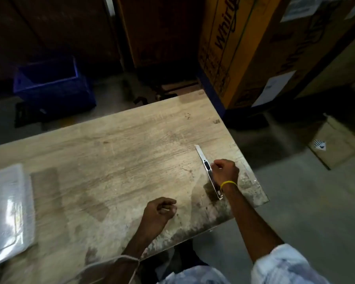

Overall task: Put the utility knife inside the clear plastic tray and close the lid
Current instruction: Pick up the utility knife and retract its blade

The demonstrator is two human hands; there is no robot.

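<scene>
A slim silver utility knife (203, 158) with a black slider lies on the wooden table (121, 150) near its right edge, blade end pointing away from me. My right hand (225, 171) rests on the knife's middle, fingers curled around its body. My left hand (160, 212) hovers over the table's near middle, fingers loosely curled with nothing in them. The clear plastic tray (8, 210) sits at the far left of the table with its lid down, partly cut off by the frame edge.
A blue crate (51, 83) stands on the floor beyond the table. Large cardboard boxes (254, 48) tower at the back right, and a smaller box (334, 144) sits on the floor to the right.
</scene>
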